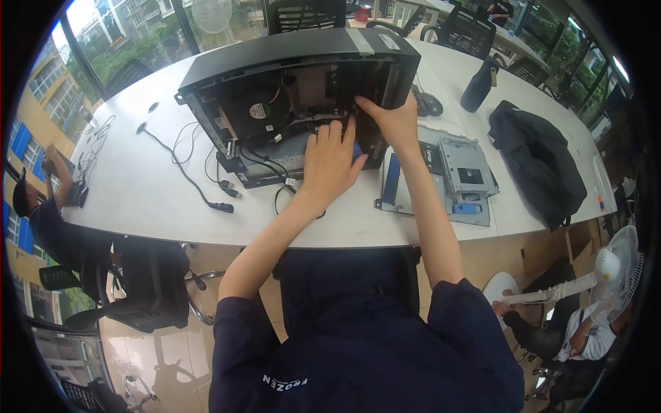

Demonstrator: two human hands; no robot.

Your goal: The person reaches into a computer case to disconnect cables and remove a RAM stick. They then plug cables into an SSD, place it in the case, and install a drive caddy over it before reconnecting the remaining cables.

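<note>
A black desktop computer case [275, 58] stands open in front of me, its inside facing me. A round fan [260, 110], wires and a board show within. My left hand [329, 162] reaches into the lower part of the case, palm down with fingers stretched out; the fingertips are at the inner parts, and I see nothing held. My right hand [394, 122] grips the case at its right side, thumb inside and the other fingers hidden behind the edge. Black cables [265, 160] hang from the case's lower front, left of my left hand.
Right of the case lie a metal panel [475, 219], a drive bracket [471, 168] and a small blue part [467, 208]. Farther right are a mouse [431, 104], a dark bottle [478, 86] and a black bag [540, 162]. A loose cable [182, 168] lies left. People sit at both sides.
</note>
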